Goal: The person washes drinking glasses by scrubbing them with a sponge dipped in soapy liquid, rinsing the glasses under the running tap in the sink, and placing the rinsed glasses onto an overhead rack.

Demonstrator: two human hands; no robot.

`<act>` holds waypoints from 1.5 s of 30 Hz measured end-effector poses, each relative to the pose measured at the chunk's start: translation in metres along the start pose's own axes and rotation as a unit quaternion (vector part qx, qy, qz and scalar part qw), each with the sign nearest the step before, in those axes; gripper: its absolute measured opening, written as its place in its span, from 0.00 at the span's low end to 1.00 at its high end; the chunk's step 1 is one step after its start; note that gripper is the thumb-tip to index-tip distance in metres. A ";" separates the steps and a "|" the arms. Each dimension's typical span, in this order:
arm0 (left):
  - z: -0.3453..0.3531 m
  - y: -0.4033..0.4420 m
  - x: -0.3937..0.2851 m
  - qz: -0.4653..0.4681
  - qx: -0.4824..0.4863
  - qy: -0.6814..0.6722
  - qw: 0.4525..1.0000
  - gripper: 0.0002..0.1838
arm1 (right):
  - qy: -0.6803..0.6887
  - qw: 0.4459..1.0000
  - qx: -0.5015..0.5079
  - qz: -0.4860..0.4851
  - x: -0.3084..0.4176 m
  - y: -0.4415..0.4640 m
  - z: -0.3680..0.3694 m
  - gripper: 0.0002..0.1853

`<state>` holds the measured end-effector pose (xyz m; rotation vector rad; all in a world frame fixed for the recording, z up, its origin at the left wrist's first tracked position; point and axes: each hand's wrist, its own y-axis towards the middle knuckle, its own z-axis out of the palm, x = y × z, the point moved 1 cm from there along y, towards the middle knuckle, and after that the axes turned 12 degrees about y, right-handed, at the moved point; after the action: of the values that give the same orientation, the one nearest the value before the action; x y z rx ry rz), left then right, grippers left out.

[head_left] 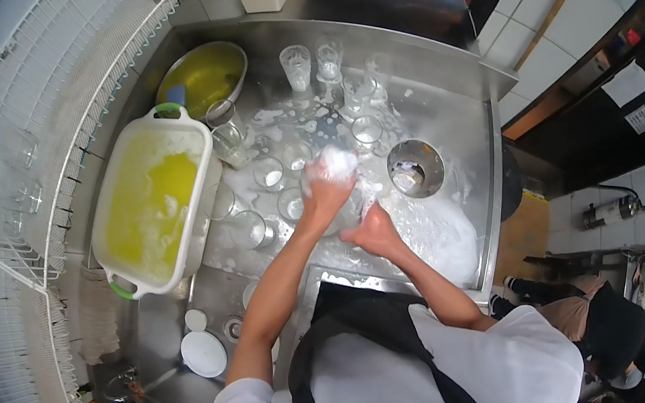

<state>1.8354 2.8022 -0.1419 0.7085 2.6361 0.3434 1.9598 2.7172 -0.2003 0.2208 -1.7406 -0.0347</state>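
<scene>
My left hand (325, 193) is closed at the middle of the steel counter, with thick white foam over its fingers. What it grips is hidden by the suds. Just to its right and nearer my body, my right hand (374, 231) is curled round a soapy clear glass (347, 213), partly hidden and blurred. More glasses stand close by, among them one at the left hand's near side (290, 205), a foamy one (268, 174) and one beyond the hands (367, 130). A steel container (416, 168) with items inside sits to the right.
Left of the glasses is a white tub (204, 165) of yellow-green soapy water, with a steel bowl (242, 67) of similar liquid behind it. Tall foamy glasses (296, 68) line the back. White lids (204, 354) lie near the taps. A wire rack (45, 184) borders the left; another person (608, 326) is at right.
</scene>
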 end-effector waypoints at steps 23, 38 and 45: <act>0.007 -0.074 -0.013 0.039 -0.370 0.018 0.928 0.15 | 0.707 0.654 0.006 0.269 0.036 0.075 0.009 0.34; -0.081 -0.066 0.290 -0.360 -0.067 0.297 0.882 0.25 | -0.162 0.959 -0.231 -0.030 -0.098 0.325 0.034 0.32; -0.061 -0.068 0.301 -0.362 0.021 0.268 0.893 0.38 | -0.368 0.876 -0.215 -0.226 -0.058 0.295 0.061 0.33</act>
<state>1.5401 2.8940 -0.2009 -0.4619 3.1752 0.2807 1.8723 3.0100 -0.2241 0.3043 -2.3362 -0.9503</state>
